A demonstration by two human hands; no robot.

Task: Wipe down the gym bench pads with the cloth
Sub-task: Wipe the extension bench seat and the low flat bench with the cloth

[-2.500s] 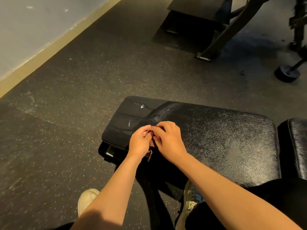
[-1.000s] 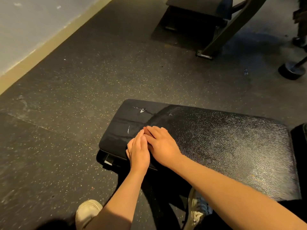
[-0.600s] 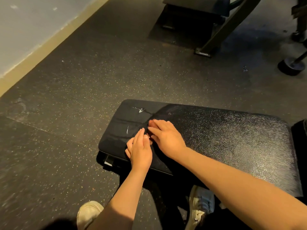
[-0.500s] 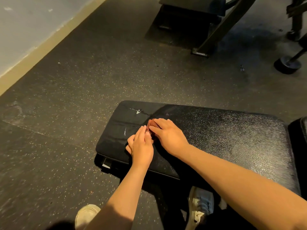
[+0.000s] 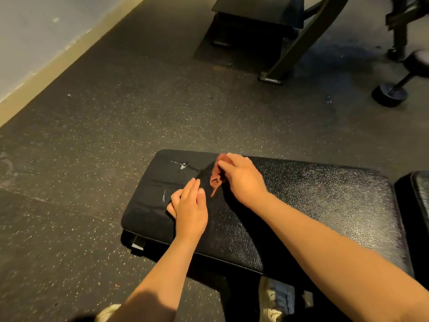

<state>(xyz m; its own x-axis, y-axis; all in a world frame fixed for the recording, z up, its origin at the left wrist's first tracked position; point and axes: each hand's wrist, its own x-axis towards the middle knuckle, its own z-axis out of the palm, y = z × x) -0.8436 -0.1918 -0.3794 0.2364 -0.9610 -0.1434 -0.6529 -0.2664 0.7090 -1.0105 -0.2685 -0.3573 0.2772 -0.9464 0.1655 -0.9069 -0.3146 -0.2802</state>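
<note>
Down at the near end of the black bench pad [image 5: 301, 205], both hands are on the vinyl. The left hand [image 5: 190, 205] lies palm down with its fingers straight and close together, just resting on the pad near the front edge, nothing in it. The right hand [image 5: 243, 180] sits a bit further in, toward the pad's far edge, with its fingers curled and pinching a small reddish-brown cloth [image 5: 217, 176]. The cloth is bunched up under those fingers and a thin tail of it trails toward the left hand, lying on or just over the pad, honestly can't tell which. The hands are near each other but not touching.

The pad's pretty beat up on the left end: a whitish tear [image 5: 181, 165] near the far corner and a smaller white nick [image 5: 164, 195] right beside the left fingertips. The right part of it looks shiny and pebbled. A second black pad [image 5: 417, 205] pokes in at the right edge, with a narrow gap between the two.

Underneath, a white shoe [image 5: 274, 300] shows below the bench and another pale one [image 5: 106, 313] at the bottom edge. The speckled dark rubber floor [image 5: 92, 147] runs up to a pale wall [image 5: 34, 31] at top left. Another dark bench [image 5: 260, 10] with a slanted metal leg [image 5: 301, 40] stands well behind, plus a round black foot on a rod [image 5: 390, 94] off to the right
</note>
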